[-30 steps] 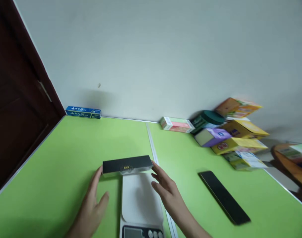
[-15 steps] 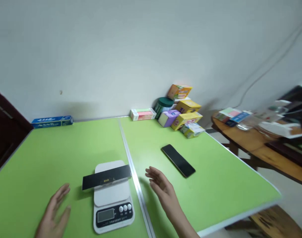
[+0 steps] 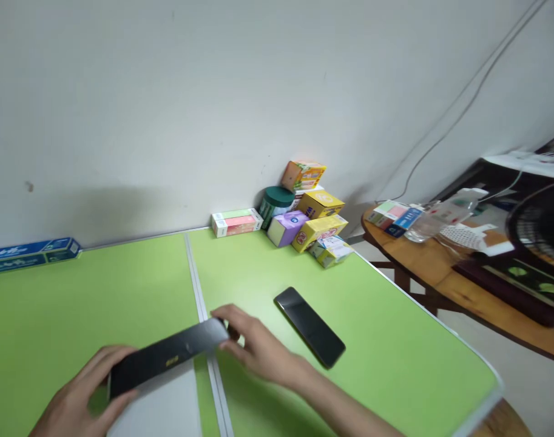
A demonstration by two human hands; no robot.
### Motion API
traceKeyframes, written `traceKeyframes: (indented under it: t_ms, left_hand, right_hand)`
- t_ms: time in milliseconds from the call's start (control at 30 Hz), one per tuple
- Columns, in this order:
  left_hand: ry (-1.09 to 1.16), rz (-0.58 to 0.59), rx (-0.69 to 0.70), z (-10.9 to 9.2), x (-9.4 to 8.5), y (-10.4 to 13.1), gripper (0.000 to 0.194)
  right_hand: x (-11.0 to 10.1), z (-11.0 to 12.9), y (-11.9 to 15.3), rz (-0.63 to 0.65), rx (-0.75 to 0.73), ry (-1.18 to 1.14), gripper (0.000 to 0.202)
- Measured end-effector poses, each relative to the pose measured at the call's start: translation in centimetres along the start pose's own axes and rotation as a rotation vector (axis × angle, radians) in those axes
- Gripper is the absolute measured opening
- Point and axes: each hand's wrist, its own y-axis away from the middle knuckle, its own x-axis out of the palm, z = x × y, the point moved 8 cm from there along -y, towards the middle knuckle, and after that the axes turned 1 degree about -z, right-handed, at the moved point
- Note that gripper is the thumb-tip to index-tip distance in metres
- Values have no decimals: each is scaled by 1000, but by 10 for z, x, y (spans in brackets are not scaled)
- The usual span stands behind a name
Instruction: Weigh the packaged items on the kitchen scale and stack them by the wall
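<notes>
A long black box (image 3: 167,358) with small gold lettering is gripped at its two ends. My left hand (image 3: 83,388) is closed around its left end, fingers above and thumb below. At the right end, the fingers and thumb of my right hand (image 3: 253,346) pinch the box. Beneath it lies the white kitchen scale (image 3: 167,406), its lower part cut off by the picture's bottom edge. Whether the box still touches the scale, I cannot tell. A black smartphone (image 3: 309,328) rests on the green table just right of my right hand.
Against the wall stand a blue box (image 3: 31,255), a pink-and-green box (image 3: 236,222), a green-lidded jar (image 3: 277,203) and several yellow, purple and orange boxes (image 3: 320,230). A metal seam (image 3: 195,276) crosses the green table. A wooden side table (image 3: 422,267) holds more items.
Both hands have closed in on the black box from either side and taken hold of its ends. The view has turned right and up, pushing the scale partly out of the picture.
</notes>
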Motion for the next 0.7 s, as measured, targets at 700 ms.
traceKeyframes:
  t_ms: [700]
  left_hand:
    - [-28, -110, 277, -201, 110, -346, 39]
  right_hand:
    - [-210, -153, -124, -621, 109, 625, 45]
